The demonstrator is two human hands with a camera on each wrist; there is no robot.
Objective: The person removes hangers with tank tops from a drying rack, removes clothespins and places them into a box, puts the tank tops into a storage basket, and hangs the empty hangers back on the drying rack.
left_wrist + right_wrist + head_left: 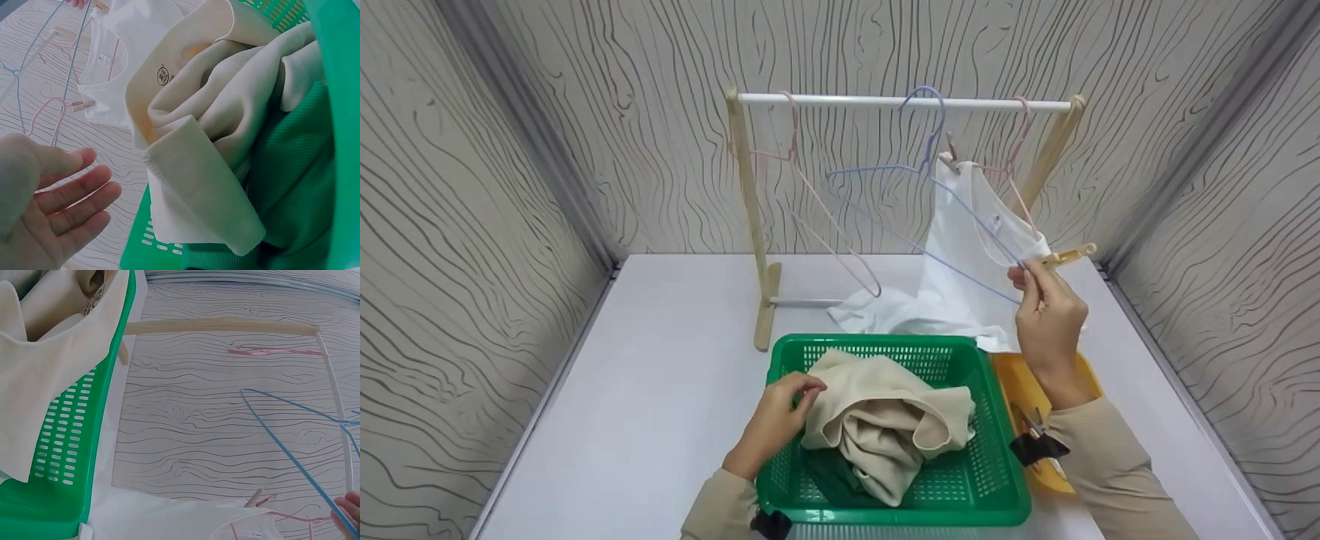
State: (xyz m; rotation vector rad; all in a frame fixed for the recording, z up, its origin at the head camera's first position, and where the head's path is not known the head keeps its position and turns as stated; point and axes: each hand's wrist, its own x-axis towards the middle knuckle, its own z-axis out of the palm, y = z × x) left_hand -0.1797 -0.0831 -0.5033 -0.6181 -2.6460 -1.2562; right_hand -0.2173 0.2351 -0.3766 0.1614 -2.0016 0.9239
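Left pink hanger [820,204]: hung on the rod [840,100], beyond the left fingers, no garment on it. Left hand [776,412]: nothing gripped, fingers loosely spread, a small gap to the beige garment [877,382] seen in the wrist view. That garment is heaped in the green basket [885,517], right of the left fingers, dark green cloth [832,476] tucked under it. Neither is hung; both judged as left to do.

Blue hanger [928,159]: hook apparently looped over the rod, frame tilted toward the right hand [1054,311], near its lower right corner pinched in those fingers. Nothing draped on it. Beyond the right fingers, the white shirt [952,240] is carried by the right pink hanger [1027,120], a peg at each shoulder; judged done. Its lower part is spread behind the basket. More pegs [1031,424] are held in the yellow tray [1011,375], nearer the wearer than the right fingers.

Room: widest stretch of desk [660,360] is left of the left fingers. Between both hands, the basket's raised rim has to be cleared by any lift. Right fingers are crowded: shirt behind, peg just beside, tray below, set against the basket's right edge.
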